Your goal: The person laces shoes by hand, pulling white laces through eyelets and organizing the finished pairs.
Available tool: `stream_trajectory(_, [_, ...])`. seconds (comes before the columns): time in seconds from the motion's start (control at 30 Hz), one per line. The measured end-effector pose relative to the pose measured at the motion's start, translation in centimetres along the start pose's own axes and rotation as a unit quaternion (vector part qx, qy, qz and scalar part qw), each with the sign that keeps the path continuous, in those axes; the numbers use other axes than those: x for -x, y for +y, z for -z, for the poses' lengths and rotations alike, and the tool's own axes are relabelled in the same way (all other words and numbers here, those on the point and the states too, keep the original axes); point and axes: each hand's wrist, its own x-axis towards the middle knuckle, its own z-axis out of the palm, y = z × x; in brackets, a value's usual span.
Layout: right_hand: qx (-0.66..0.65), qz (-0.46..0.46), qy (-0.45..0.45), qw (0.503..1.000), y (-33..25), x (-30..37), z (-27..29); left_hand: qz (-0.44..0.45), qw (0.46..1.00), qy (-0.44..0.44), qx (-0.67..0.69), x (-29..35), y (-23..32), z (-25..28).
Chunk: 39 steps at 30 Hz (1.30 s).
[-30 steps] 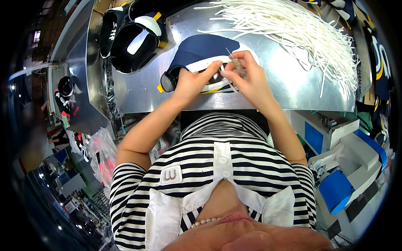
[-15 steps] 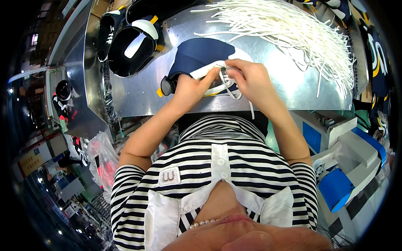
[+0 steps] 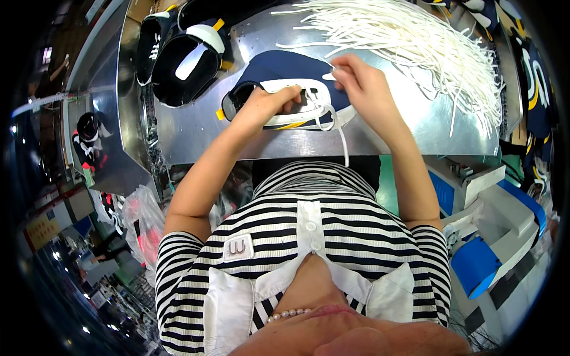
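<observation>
hold the shoe (image 3: 279, 66) snug in your left hand (image 3: 260, 107), thumb above, fingers inside. your right hand (image 3: 369, 89) is pinched nearly closed; whether on anything, i can't tell. ease the lace (image 3: 345, 145), looped right of your left thumb, flat and even.

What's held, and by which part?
Left hand: navy shoe upper, by its white lacing edge. Right hand: small pale thing; which part is unclear.

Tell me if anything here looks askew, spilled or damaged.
No spill or damage shows. Mildly untidy: a white lace trails from the shoe past the table's near edge, and the lace pile has stray ends poking out. Neither seems a real fault.
</observation>
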Motion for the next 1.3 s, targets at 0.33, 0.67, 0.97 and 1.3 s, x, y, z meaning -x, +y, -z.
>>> stream_trajectory(0.33, [0.075, 0.063, 0.072, 0.993, 2.8, -1.5, -5.3, 0.020, 0.998, -0.032, 0.047, 0.2, 1.1, -0.1])
stream_trajectory(0.67, [0.100, 0.022, 0.111, 0.989, 2.9, -1.9, -5.3, -0.355, 0.864, -0.040, 0.355, 11.0, 7.0, 5.8])
stream_trajectory(0.97, [-0.104, 0.031, 0.092, 0.990, 2.8, -0.5, -3.7, -0.367, 0.814, 0.195, -0.406, 4.4, -1.6, -2.9])
stream_trajectory(1.3, [-0.038, 0.012, -0.055, 0.998, 1.5, 7.3, -4.0, -0.292, 0.873, 0.168, -0.352, 3.9, -1.7, -2.4])
